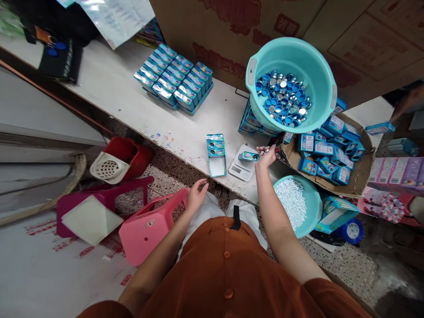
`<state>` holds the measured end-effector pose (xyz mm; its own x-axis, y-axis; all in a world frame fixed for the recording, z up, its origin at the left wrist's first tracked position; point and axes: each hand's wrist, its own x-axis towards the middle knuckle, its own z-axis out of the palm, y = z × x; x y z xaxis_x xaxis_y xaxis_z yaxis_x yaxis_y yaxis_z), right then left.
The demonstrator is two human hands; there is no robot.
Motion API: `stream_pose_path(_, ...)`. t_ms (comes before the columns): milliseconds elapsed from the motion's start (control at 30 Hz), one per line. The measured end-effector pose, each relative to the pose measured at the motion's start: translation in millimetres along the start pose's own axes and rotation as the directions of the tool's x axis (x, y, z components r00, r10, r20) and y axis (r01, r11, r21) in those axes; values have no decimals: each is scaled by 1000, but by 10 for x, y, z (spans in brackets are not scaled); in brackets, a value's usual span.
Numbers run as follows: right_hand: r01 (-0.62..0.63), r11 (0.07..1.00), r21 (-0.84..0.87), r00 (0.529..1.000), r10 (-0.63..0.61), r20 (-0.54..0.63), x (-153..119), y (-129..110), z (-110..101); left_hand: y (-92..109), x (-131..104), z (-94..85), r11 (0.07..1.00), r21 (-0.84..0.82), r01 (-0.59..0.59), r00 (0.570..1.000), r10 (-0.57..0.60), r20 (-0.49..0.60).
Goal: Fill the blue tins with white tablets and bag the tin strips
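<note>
And here's the right hand (269, 158) beside the scale (237, 172), fingers curled round white pieces (264, 151), best kept low and steady by the box (247, 156) on it, the left hand (198, 194), half open, seemingly empty, left of it.

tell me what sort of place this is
Probably a small packing workshop: a digital scale sits on a long white bench, a turquoise basin holds loose blue and silver caps, and small printed cartons lie heaped in a cardboard box.
</note>
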<state>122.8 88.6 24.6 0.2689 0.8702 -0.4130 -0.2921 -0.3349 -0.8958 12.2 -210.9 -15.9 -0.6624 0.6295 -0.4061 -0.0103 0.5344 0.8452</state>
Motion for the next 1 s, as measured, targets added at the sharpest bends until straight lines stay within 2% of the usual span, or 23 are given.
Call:
stream_pose_path(233, 74, 995, -66, 997, -73, 13, -23, 35, -22, 28, 8, 8, 1000, -9, -6, 1000, 6, 4)
stream_pose_path(533, 73, 997, -36, 997, -73, -7, -44, 4, -5, 7, 11, 2, 999, -36, 5, 1000, -5, -14)
stream_pose_path(633, 47, 998, -37, 998, -48, -29, -17, -1, -27, -13, 17, 10, 999, -40, 13, 1000, -14, -16)
stream_pose_path(833, -82, 995, 49, 994, 85, -68, 102, -51, -125, -31, 48, 49, 999, -48, 15, 1000, -16, -1)
stream_pose_path(1000, -103, 994, -24, 993, 101, -63, 121, -80, -372, -31, 70, 64, 998, -61, 22, 1000, -20, 18)
